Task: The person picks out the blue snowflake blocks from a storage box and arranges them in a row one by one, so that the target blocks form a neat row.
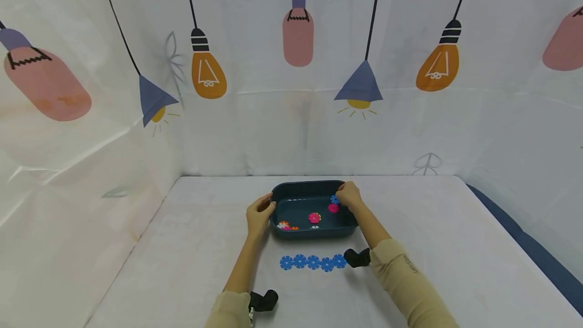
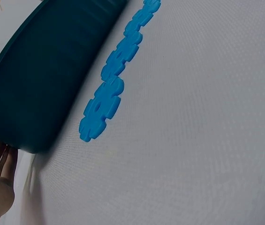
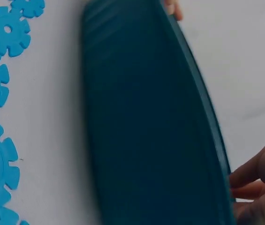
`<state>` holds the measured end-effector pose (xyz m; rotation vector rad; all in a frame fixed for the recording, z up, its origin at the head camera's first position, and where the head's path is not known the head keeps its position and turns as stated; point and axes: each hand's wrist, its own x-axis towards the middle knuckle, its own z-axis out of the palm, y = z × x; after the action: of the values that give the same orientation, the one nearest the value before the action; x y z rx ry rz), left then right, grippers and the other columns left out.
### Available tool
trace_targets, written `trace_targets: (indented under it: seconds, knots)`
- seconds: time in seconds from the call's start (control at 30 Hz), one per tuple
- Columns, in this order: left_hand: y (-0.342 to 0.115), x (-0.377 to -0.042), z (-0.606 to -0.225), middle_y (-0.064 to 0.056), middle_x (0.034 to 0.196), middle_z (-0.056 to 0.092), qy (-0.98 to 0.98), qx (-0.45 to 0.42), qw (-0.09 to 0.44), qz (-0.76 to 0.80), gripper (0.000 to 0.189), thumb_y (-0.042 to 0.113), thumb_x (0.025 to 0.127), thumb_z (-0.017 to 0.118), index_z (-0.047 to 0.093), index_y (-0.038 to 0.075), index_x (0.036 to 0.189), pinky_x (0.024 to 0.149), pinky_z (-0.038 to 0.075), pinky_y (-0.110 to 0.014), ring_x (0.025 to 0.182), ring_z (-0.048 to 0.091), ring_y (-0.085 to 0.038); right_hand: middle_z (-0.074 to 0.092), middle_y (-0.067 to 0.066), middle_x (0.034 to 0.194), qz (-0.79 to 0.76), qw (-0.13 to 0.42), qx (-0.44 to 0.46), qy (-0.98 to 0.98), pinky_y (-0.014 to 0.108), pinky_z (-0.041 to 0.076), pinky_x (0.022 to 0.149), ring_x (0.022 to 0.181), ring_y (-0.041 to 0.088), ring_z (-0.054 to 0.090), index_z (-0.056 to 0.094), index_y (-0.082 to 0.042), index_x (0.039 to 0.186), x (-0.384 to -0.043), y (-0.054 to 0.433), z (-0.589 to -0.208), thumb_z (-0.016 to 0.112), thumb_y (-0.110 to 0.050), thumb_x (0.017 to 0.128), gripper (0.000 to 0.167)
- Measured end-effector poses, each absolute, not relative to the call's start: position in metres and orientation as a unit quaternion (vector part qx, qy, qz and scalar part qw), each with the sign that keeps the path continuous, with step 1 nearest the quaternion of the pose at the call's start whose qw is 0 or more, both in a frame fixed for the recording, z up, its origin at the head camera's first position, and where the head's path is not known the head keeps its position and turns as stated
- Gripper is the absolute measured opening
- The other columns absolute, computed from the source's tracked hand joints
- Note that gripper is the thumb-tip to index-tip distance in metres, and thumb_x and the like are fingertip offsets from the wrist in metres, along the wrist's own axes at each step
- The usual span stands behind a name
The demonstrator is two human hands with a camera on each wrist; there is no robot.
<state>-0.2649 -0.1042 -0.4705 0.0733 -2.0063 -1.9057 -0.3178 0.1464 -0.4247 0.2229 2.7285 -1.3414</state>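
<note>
A dark teal plastic tray (image 1: 314,234) stands in front of me, with a few small flower-shaped plastic pieces in it: pink (image 1: 315,217), blue (image 1: 334,200), and some orange and white ones. My left hand (image 1: 259,215) holds the tray's left side, and its fingers (image 2: 3,161) reach the tray's end. At the far right corner my right hand (image 1: 349,195) grips the rim, with thumb and fingers (image 3: 249,173) against it. Several blue snowflake discs (image 1: 313,262) lie joined in a row on the table, nearer to me than the tray.
The white-covered table (image 1: 191,267) reaches back to a white curtain (image 1: 264,135) printed with hanging lamps. Black wrist mounts (image 1: 264,300) sit on both forearms. Dark blue fabric (image 1: 519,232) shows beyond the table's right edge.
</note>
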Motion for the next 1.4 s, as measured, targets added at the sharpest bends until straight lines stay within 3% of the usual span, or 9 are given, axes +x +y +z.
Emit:
trace_targets:
  seconds: [0.17, 0.27, 0.43, 0.67, 0.8, 0.93, 1.03, 1.23, 1.4]
  knots:
    - [-0.105, -0.275, -0.488, -0.022, 0.109, 0.066, -0.719, 0.023, 0.2, -0.665, 0.028, 0.002, 0.083, 0.066, 0.067, -0.004, 0.11, 0.084, 0.051, -0.026, 0.101, 0.062, -0.034, 0.053, 0.015, 0.074, -0.393, 0.06, 0.103, 0.912, 0.025, 0.038, 0.045, 0.055, 0.017, 0.041, 0.056, 0.01, 0.076, -0.331, 0.139, -0.436, 0.049, 0.004, 0.078, 0.009]
    - [-0.105, -0.275, -0.487, -0.022, 0.109, 0.066, -0.723, 0.024, 0.198, -0.661, 0.028, 0.002, 0.083, 0.066, 0.067, -0.004, 0.11, 0.083, 0.051, -0.026, 0.101, 0.062, -0.034, 0.053, 0.011, 0.07, -0.389, 0.081, 0.11, 0.911, 0.029, 0.044, 0.049, 0.058, 0.019, 0.045, 0.058, 0.006, 0.068, -0.348, 0.138, -0.448, 0.051, 0.005, 0.076, 0.012]
    - [-0.106, -0.276, -0.488, -0.023, 0.111, 0.065, -0.719, 0.028, 0.191, -0.667, 0.028, 0.002, 0.084, 0.066, 0.066, -0.006, 0.111, 0.083, 0.05, -0.023, 0.103, 0.061, -0.035, 0.068, 0.018, 0.092, -0.471, 0.107, 0.094, 0.871, 0.033, 0.056, 0.07, 0.072, 0.019, 0.066, 0.069, 0.009, 0.089, -0.368, 0.133, -0.471, 0.06, 0.006, 0.075, 0.017]
    - [-0.107, -0.276, -0.493, -0.021, 0.105, 0.068, -0.712, -0.008, 0.225, -0.665, 0.028, 0.01, 0.083, 0.067, 0.069, -0.003, 0.108, 0.083, 0.052, -0.031, 0.095, 0.064, -0.029, 0.063, 0.018, 0.083, -0.557, 0.147, 0.067, 0.814, 0.031, 0.057, 0.064, 0.061, 0.016, 0.061, 0.062, 0.02, 0.102, -0.335, 0.103, -0.444, 0.06, 0.015, 0.074, 0.028]
    - [-0.108, -0.278, -0.499, -0.017, 0.102, 0.069, -0.693, -0.038, 0.253, -0.674, 0.029, 0.017, 0.082, 0.068, 0.071, 0.002, 0.106, 0.08, 0.053, -0.031, 0.091, 0.065, -0.024, 0.065, 0.022, 0.092, -0.59, 0.168, 0.06, 0.788, 0.036, 0.057, 0.071, 0.069, 0.021, 0.065, 0.062, 0.017, 0.106, -0.334, 0.093, -0.449, 0.059, 0.013, 0.078, 0.029]
    - [-0.108, -0.277, -0.493, -0.021, 0.107, 0.067, -0.707, -0.008, 0.223, -0.671, 0.029, 0.01, 0.083, 0.067, 0.069, -0.003, 0.108, 0.083, 0.052, -0.029, 0.097, 0.064, -0.031, 0.066, 0.024, 0.099, -0.647, 0.191, 0.035, 0.737, 0.038, 0.057, 0.071, 0.079, 0.028, 0.068, 0.066, 0.011, 0.104, -0.375, 0.092, -0.505, 0.068, 0.006, 0.076, 0.028]
    - [-0.107, -0.278, -0.49, -0.023, 0.11, 0.066, -0.714, 0.014, 0.202, -0.671, 0.028, 0.004, 0.083, 0.066, 0.067, -0.006, 0.11, 0.082, 0.05, -0.02, 0.101, 0.062, -0.035, 0.066, 0.023, 0.093, -0.703, 0.207, 0.014, 0.68, 0.037, 0.057, 0.066, 0.077, 0.029, 0.068, 0.066, 0.011, 0.099, -0.402, 0.091, -0.544, 0.074, 0.004, 0.072, 0.029]
    - [-0.108, -0.276, -0.487, -0.023, 0.112, 0.065, -0.709, 0.017, 0.193, -0.678, 0.028, 0.001, 0.084, 0.066, 0.066, -0.007, 0.111, 0.082, 0.049, -0.019, 0.103, 0.061, -0.036, 0.061, 0.029, 0.109, -0.703, 0.212, 0.091, 0.673, 0.041, 0.053, 0.084, 0.095, 0.035, 0.065, 0.057, 0.017, 0.114, -0.343, 0.059, -0.466, 0.062, 0.013, 0.081, 0.034]
    - [-0.108, -0.276, -0.489, -0.022, 0.111, 0.066, -0.709, 0.011, 0.193, -0.679, 0.029, 0.002, 0.084, 0.066, 0.066, -0.005, 0.112, 0.08, 0.046, -0.014, 0.103, 0.062, -0.035, 0.054, 0.033, 0.12, -0.714, 0.224, 0.077, 0.659, 0.041, 0.049, 0.091, 0.106, 0.038, 0.06, 0.049, 0.019, 0.123, -0.317, 0.042, -0.436, 0.055, 0.012, 0.087, 0.037]
